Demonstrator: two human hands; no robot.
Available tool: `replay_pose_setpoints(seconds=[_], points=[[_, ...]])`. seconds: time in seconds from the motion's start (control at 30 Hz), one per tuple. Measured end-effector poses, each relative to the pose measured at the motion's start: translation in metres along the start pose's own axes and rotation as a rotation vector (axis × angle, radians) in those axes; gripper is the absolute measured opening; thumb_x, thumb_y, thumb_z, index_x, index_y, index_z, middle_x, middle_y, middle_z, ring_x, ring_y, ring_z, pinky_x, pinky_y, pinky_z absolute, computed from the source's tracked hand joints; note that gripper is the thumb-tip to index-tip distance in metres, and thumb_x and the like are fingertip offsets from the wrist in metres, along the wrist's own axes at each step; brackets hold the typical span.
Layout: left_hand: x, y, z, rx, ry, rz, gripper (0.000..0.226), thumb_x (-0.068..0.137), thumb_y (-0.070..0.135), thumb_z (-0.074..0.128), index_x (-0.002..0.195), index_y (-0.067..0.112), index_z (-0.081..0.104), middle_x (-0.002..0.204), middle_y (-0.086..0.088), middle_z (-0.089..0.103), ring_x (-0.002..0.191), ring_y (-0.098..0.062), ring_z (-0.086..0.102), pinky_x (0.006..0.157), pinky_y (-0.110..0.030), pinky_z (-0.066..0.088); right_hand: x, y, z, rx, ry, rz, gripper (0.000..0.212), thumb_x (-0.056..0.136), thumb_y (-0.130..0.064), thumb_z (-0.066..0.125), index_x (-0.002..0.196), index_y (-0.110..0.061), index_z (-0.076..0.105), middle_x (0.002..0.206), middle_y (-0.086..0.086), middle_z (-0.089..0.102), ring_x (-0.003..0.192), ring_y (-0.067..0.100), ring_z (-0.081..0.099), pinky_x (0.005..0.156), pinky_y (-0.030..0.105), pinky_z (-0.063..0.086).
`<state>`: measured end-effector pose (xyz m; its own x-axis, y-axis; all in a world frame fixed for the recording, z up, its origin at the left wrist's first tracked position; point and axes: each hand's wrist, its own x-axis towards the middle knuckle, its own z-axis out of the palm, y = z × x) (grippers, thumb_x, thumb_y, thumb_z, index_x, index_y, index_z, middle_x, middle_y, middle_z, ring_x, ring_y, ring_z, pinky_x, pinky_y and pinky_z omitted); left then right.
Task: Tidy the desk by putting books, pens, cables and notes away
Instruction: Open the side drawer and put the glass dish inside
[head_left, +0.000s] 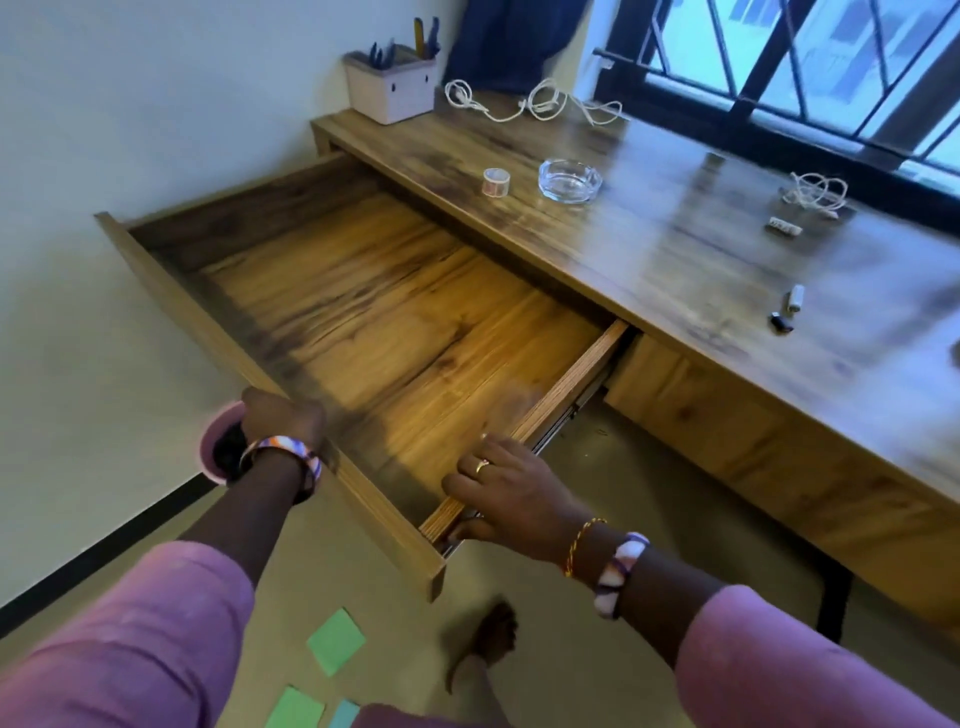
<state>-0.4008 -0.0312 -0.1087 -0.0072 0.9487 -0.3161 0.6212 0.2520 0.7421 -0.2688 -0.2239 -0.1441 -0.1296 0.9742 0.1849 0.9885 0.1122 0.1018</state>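
Head view: both arms reach forward and down to a wide wooden drawer pulled out of the surface. Left hand curls over the drawer's near front edge, its grip clenched on the panel. Right hand grasps the right side wall, fingers on top, thumb beneath. White cables lie far on the surface; green notes lie on the floor.

The drawer stood wide open to you. Your hands blocked only its front corners.
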Motion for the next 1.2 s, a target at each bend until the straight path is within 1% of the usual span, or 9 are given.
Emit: replay_pose_setpoints(seconds=[0.1, 0.2, 0.33, 0.5, 0.67, 0.77, 0.9, 1.03, 1.2], points=[[-0.002, -0.018, -0.025, 0.059, 0.010, 0.020, 0.048, 0.083, 0.013, 0.057, 0.123, -0.007, 0.040, 0.124, -0.032, 0.050, 0.113, -0.047, 0.050, 0.092, -0.048, 0.042, 0.006, -0.021, -0.001, 0.052, -0.025, -0.068, 0.040, 0.082, -0.054, 0.051, 0.106, -0.023, 0.056, 0.089, -0.002, 0.064, 0.084, 0.020, 0.060, 0.085, 0.034, 0.048], [-0.005, -0.036, -0.048, 0.035, 0.024, -0.023, 0.047, 0.081, 0.014, 0.061, 0.119, -0.007, 0.043, 0.121, -0.033, 0.052, 0.110, -0.048, 0.051, 0.089, -0.048, 0.044, 0.007, -0.050, -0.003, 0.050, 0.005, -0.100, 0.038, 0.081, -0.054, 0.055, 0.107, -0.026, 0.056, 0.087, -0.006, 0.063, 0.082, 0.016, 0.059, 0.083, 0.030, 0.047], [-0.003, -0.051, -0.064, 0.035, -0.022, -0.032, 0.047, 0.070, 0.024, 0.062, 0.105, -0.005, 0.053, 0.104, -0.031, 0.062, 0.088, -0.047, 0.062, 0.082, -0.051, 0.053, 0.010, -0.070, -0.005, 0.070, -0.006, -0.100, 0.039, 0.077, -0.052, 0.059, 0.107, -0.028, 0.055, 0.085, -0.008, 0.063, 0.080, 0.013, 0.059, 0.081, 0.030, 0.049], [-0.012, -0.045, -0.066, 0.088, 0.033, -0.012, 0.046, 0.084, 0.009, 0.059, 0.122, -0.009, 0.041, 0.123, -0.033, 0.049, 0.113, -0.049, 0.048, 0.088, -0.048, 0.043, 0.013, -0.064, -0.017, 0.120, -0.126, -0.156, 0.037, 0.084, -0.047, 0.053, 0.111, -0.022, 0.054, 0.088, 0.000, 0.066, 0.083, 0.020, 0.061, 0.080, 0.035, 0.049], [-0.015, -0.051, -0.064, 0.301, 0.169, 0.283, 0.062, 0.079, 0.007, 0.063, 0.134, 0.000, 0.037, 0.146, -0.023, 0.030, 0.120, -0.052, 0.041, 0.094, -0.056, 0.041, 0.020, -0.051, -0.033, 0.166, -0.245, -0.253, 0.040, 0.092, -0.034, 0.052, 0.124, -0.011, 0.050, 0.101, 0.015, 0.065, 0.093, 0.033, 0.059, 0.085, 0.044, 0.045], [-0.015, -0.046, -0.059, 0.462, 0.102, 0.482, 0.050, 0.076, 0.005, 0.067, 0.123, -0.002, 0.052, 0.131, -0.031, 0.043, 0.111, -0.051, 0.048, 0.086, -0.055, 0.045, 0.021, -0.035, -0.045, 0.193, -0.286, -0.263, 0.037, 0.092, -0.028, 0.052, 0.122, -0.006, 0.052, 0.102, 0.019, 0.063, 0.094, 0.037, 0.057, 0.084, 0.047, 0.045], [-0.033, -0.010, -0.023, 0.336, -0.083, 0.715, 0.048, 0.081, 0.008, 0.065, 0.126, 0.008, 0.051, 0.146, -0.016, 0.032, 0.109, -0.038, 0.058, 0.083, -0.048, 0.051, 0.006, 0.017, -0.057, 0.078, -0.201, -0.094, 0.029, 0.090, -0.029, 0.051, 0.109, -0.009, 0.061, 0.100, 0.012, 0.064, 0.096, 0.030, 0.056, 0.085, 0.045, 0.045], [-0.054, 0.046, 0.031, 0.287, -0.261, 0.928, 0.047, 0.081, 0.010, 0.066, 0.126, 0.010, 0.051, 0.148, -0.010, 0.032, 0.098, -0.027, 0.062, 0.082, -0.037, 0.050, -0.020, 0.081, -0.072, 0.046, -0.155, 0.134, 0.029, 0.093, -0.032, 0.042, 0.103, -0.015, 0.063, 0.104, 0.004, 0.063, 0.102, 0.022, 0.054, 0.091, 0.041, 0.044], [-0.073, 0.121, 0.111, 0.384, -0.455, 1.178, 0.048, 0.086, 0.020, 0.061, 0.132, 0.017, 0.046, 0.150, -0.001, 0.026, 0.116, -0.019, 0.055, 0.094, -0.031, 0.047, -0.061, 0.171, -0.077, -0.022, -0.010, 0.415, 0.038, 0.087, -0.036, 0.033, 0.098, -0.020, 0.066, 0.103, 0.001, 0.066, 0.100, 0.021, 0.059, 0.085, 0.038, 0.050]])
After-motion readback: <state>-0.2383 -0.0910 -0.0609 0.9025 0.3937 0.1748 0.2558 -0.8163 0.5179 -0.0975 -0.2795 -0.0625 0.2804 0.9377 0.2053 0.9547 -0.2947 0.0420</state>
